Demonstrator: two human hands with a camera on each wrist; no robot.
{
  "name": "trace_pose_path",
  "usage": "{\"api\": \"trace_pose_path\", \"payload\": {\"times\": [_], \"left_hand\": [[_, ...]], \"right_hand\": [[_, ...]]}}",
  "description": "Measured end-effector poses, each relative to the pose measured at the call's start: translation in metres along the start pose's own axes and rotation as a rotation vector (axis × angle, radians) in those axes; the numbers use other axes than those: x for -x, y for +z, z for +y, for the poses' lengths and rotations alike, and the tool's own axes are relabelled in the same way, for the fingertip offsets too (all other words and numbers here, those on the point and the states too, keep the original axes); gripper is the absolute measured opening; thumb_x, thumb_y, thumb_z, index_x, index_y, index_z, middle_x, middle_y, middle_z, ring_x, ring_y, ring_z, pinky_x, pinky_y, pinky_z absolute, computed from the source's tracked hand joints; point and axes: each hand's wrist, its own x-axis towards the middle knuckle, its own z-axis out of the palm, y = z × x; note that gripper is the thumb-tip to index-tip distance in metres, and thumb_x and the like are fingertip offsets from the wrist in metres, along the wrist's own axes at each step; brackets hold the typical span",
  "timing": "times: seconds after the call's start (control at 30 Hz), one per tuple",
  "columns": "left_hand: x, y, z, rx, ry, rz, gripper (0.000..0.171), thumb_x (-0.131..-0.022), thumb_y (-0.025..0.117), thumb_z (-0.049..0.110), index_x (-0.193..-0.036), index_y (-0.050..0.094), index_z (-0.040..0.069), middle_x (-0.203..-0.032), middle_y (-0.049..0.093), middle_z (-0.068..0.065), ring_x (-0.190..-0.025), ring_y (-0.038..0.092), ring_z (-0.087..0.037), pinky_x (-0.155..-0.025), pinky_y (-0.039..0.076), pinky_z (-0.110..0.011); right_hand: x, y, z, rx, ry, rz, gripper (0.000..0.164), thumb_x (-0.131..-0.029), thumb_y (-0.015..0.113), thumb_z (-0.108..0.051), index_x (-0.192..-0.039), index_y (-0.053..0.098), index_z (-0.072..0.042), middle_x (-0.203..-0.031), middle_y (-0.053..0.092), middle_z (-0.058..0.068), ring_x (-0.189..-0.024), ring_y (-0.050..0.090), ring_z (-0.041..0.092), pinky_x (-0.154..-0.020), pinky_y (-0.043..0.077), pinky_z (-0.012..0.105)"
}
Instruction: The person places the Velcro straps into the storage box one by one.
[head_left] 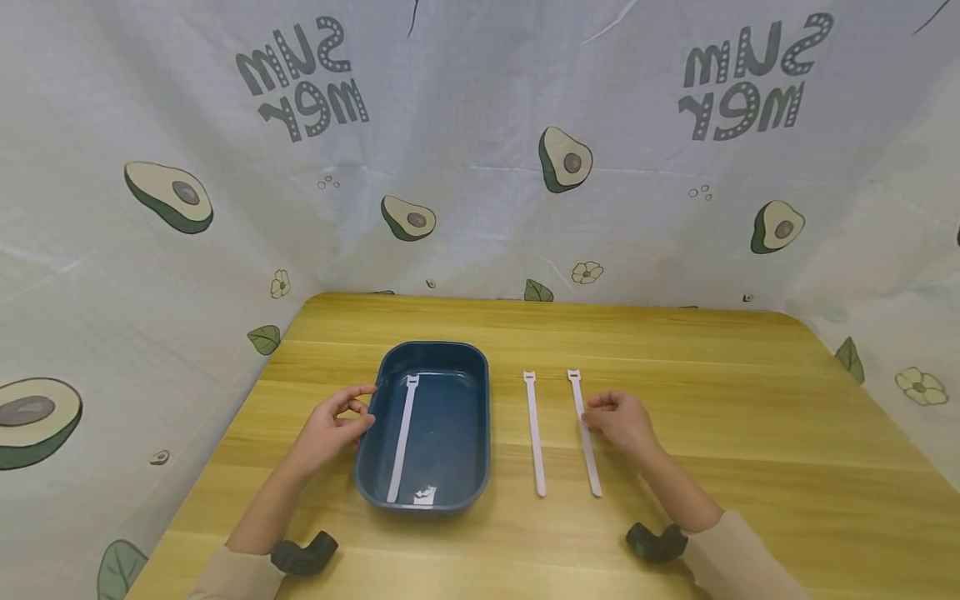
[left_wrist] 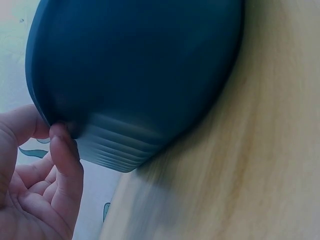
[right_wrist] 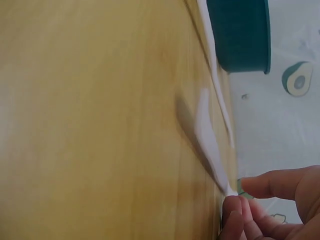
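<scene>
My left hand [head_left: 336,425] pinches the left rim of a dark blue oblong basin [head_left: 450,433]; in the left wrist view its thumb and forefinger meet at the rim. Inside the basin lies a white hook-and-loop cable tie [head_left: 403,437], lengthwise near the left wall. Two similar ties are to the right of the basin, side by side. My right hand [head_left: 618,419] pinches the farther one, the right-hand cable tie [head_left: 588,454], around its middle. Its free tail [right_wrist: 207,132] stands a little off the wood with a shadow beside it. The other cable tie [head_left: 535,433] lies flat.
The wooden table [head_left: 750,400] ends at a white curtain [head_left: 480,125] printed with avocados and leaves, at the back and sides. A black curved wrist mount [head_left: 306,554] sits by the left wrist, another wrist mount [head_left: 656,543] by the right.
</scene>
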Motion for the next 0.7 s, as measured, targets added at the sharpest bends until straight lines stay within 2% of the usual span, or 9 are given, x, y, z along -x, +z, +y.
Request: {"api": "trace_pose_path", "payload": {"times": [0.27, 0.53, 0.7], "left_hand": [[-0.0005, -0.0007, -0.0007, 0.011, 0.013, -0.015, 0.044, -0.086, 0.061, 0.001, -0.127, 0.046, -0.004, -0.087, 0.047, -0.015, -0.049, 0.048, -0.017, -0.05, 0.043, -0.024], [0.0012, 0.0009, 0.002, 0.002, -0.006, 0.003, 0.043, -0.086, 0.061, 0.001, -0.127, 0.047, -0.003, -0.087, 0.047, -0.015, -0.048, 0.049, -0.018, -0.05, 0.044, -0.024], [0.0009, 0.0009, 0.0012, -0.008, -0.006, 0.009, 0.042, -0.086, 0.06, 0.0, -0.126, 0.048, -0.002, -0.087, 0.047, -0.015, -0.049, 0.049, -0.018, -0.05, 0.044, -0.025]], "right_hand": [[0.0012, 0.0006, 0.002, 0.015, -0.03, 0.002, 0.029, -0.08, 0.068, -0.01, -0.1, 0.056, 0.008, -0.084, 0.061, 0.012, -0.069, 0.059, 0.017, -0.061, 0.048, 0.027], [0.0017, 0.0063, -0.0003, 0.161, -0.095, 0.032, 0.034, -0.074, 0.073, -0.009, -0.098, 0.056, 0.007, -0.084, 0.057, 0.013, -0.073, 0.053, 0.021, -0.059, 0.046, 0.029], [0.0008, 0.0088, 0.0003, 0.183, -0.118, 0.037, 0.034, -0.074, 0.073, -0.005, -0.1, 0.056, 0.008, -0.082, 0.059, 0.012, -0.071, 0.055, 0.021, -0.057, 0.047, 0.029]]}}
